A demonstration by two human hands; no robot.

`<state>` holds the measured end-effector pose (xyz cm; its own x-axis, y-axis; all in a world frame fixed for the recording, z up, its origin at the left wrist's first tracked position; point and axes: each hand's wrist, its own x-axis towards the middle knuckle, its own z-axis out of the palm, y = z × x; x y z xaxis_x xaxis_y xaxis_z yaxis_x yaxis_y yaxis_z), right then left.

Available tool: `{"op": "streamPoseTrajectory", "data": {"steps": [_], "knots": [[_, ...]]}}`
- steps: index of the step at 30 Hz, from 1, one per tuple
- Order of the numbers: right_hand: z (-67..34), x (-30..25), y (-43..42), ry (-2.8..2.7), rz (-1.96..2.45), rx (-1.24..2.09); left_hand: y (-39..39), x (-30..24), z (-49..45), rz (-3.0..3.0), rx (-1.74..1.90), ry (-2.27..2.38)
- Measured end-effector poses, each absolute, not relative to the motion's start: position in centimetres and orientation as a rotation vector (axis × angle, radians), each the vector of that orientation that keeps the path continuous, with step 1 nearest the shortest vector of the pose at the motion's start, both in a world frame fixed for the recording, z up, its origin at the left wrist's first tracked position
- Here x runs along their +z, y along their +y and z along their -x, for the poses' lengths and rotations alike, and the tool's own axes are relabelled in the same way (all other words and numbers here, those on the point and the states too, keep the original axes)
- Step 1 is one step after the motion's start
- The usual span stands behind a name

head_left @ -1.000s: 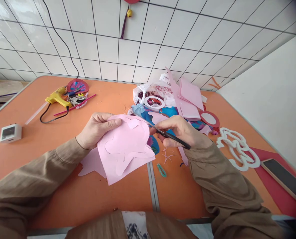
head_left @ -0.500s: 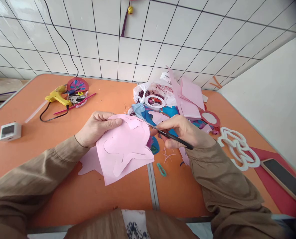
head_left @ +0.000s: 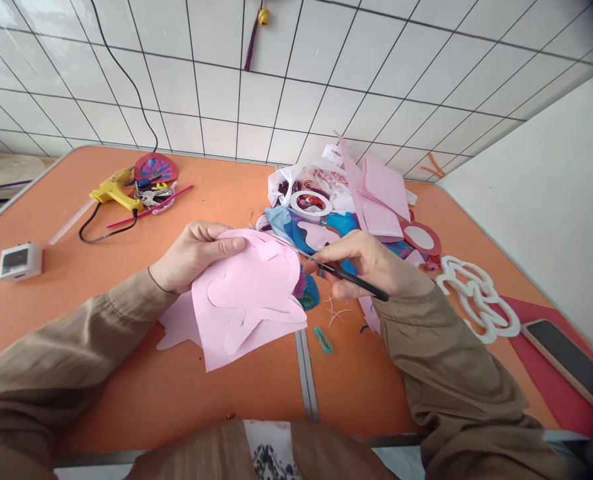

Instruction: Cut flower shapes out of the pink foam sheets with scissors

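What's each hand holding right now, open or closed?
Left hand: closed, pinching the pink sheet between thumb and fingers.
Right hand: closed around the black-handled scissors, blades at the sheet's edge.

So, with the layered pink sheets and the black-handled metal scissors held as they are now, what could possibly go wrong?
The black-handled metal scissors point toward the bare left hand, so a slip might nick it. The layered pink sheets that it pinches could shift against each other, perhaps leaving an uneven edge. The blue patterned material shows just beyond the scissors and might get caught if they dip.
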<state>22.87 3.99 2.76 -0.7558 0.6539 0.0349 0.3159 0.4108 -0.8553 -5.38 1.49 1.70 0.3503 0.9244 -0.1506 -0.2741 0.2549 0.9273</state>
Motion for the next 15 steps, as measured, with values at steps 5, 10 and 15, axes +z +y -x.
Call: {"op": "streamPoseTrajectory", "data": {"steps": [5, 10, 15], "knots": [[-22.89, 2.51, 3.94, -2.281, 0.832, 1.295, 1.52, 1.51, 5.46, -0.957, 0.954, 0.852], [-22.98, 2.48, 3.91, -2.271, 0.829, 1.308, 1.34, 1.63, 5.4, -0.96, 0.956, 0.834], [-22.74, 3.03, 3.79, -2.275, 0.827, 1.325, 1.3, 1.69, 5.4, -0.951, 0.955, 0.837]]}}
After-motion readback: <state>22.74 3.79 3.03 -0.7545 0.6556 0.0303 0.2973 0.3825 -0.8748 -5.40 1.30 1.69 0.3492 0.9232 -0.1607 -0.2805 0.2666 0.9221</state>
